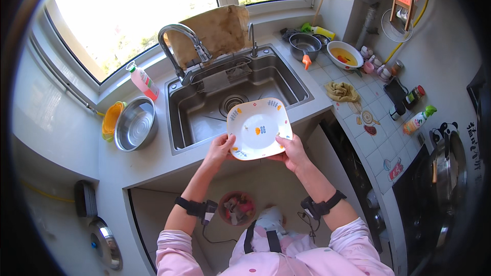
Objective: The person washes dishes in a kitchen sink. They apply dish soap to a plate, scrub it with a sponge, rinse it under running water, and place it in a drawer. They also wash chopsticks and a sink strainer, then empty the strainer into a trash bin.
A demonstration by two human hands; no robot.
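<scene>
Both my hands hold a white, rounded-square plate (257, 138) with orange and grey plant motifs. My left hand (220, 148) grips its lower left edge, thumb on the rim. On the lower right edge is my right hand (292, 153), its thumb pressed on the upper face and fingers partly hidden underneath. The plate is tilted towards me over the front rim of a stainless steel sink (195, 126). Behind it the drain (233, 103) shows in the sink floor. A chrome gooseneck faucet (180, 30) rises at the sink's back left, and a slimmer tap (252, 40) stands further right.
Left of the sink are a metal basin (136, 124), an orange colander (113, 117) and a bottle of pink liquid (144, 82). To the right sit a saucepan (305, 44), a bowl of yellowish liquid (344, 55), a crumpled cloth (342, 92) and a spray bottle (418, 120). A waste bin (236, 207) stands below.
</scene>
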